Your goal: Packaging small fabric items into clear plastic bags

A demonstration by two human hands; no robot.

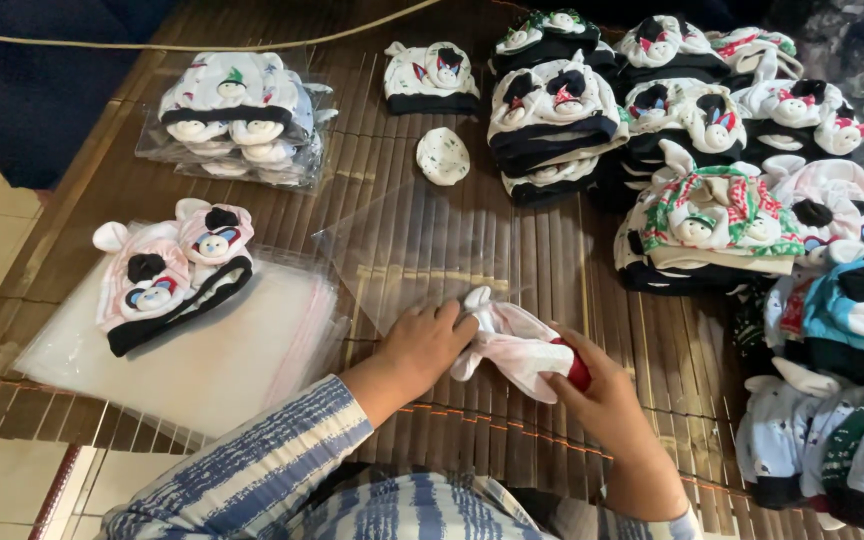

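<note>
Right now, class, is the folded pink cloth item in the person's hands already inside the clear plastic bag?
No: both hands hold the pink cloth item on the mat, outside the clear plastic bag.

Near the front edge of the brown slatted bamboo mat, the left hand and right hand both clutch a small white-and-pink fabric baby hat, just below a clear plastic bag. Piles of similar animal-faced hats crowd the mat's right side; a stack of flat clear bags lies at its left edge.
</note>
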